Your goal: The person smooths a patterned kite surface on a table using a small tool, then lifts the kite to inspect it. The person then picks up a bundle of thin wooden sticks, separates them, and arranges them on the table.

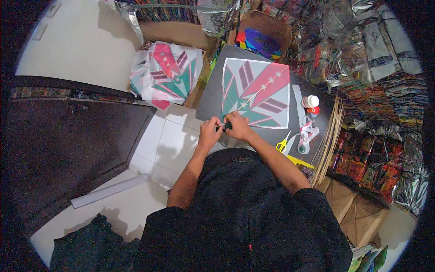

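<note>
A square paper kite [276,97] in white, red and green with stars lies on the dark grey table [212,97]. A thin stick runs along its diagonal. At the kite's near left corner, by the table's front edge, my left hand [210,132] and my right hand [237,126] are close together. The fingers of both are pinched inward. Between them is something small and dark, partly hidden by the fingers and too small to name. My right hand is beside the kite's lower edge.
On the table's right are yellow scissors [282,145], a white-lidded jar [310,101], curled paper strips [309,131], a yellow ruler [300,162] and thin bamboo sticks [331,136]. More printed kite sheets [170,75] are piled at the left. Bundled packages [362,154] line the right side.
</note>
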The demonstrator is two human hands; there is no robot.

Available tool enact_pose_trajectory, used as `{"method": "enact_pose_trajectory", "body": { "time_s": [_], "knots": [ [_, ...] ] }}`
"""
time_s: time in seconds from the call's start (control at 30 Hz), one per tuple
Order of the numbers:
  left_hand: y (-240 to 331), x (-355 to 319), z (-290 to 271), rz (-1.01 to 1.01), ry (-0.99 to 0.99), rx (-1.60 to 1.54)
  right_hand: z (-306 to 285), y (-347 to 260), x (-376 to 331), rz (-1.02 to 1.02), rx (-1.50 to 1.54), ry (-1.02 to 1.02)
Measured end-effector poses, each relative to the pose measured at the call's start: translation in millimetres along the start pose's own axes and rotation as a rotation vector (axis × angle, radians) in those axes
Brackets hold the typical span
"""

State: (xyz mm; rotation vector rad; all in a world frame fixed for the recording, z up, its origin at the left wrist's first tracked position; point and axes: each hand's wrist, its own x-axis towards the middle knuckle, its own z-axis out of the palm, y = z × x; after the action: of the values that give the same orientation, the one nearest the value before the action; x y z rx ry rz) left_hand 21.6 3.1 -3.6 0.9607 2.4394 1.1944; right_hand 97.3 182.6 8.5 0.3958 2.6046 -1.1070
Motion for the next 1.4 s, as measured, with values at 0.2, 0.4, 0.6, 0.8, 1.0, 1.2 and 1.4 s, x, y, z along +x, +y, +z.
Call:
{"method": "enact_pose_trajectory", "body": {
  "time_s": [0.2,0.4,0.6,0.8,1.0,1.2,1.4],
  "knots": [
    [-6,1,0,0.016,-0.008,-0.011,-1,0,1,-0.002,-0.004,-0.039],
    [-5,0,0,0.014,-0.010,-0.030,1,0,1,-0.011,-0.013,-0.037],
    [0,1,-4,0.020,-0.010,0.005,1,1,0,-0.057,-0.035,0.006],
    [3,2,-4,0.018,-0.004,0.042,-1,3,0,-0.019,-0.007,-0.041],
    [4,3,-4,0.040,0.022,0.077,2,7,0,-0.027,-0.025,-0.008],
    [4,3,-4,0.009,0.011,0.069,-2,9,-5,-0.050,-0.020,0.022],
    [1,3,-5,-0.007,-0.013,0.056,-8,14,-9,-0.066,-0.053,0.036]
  ]
}}
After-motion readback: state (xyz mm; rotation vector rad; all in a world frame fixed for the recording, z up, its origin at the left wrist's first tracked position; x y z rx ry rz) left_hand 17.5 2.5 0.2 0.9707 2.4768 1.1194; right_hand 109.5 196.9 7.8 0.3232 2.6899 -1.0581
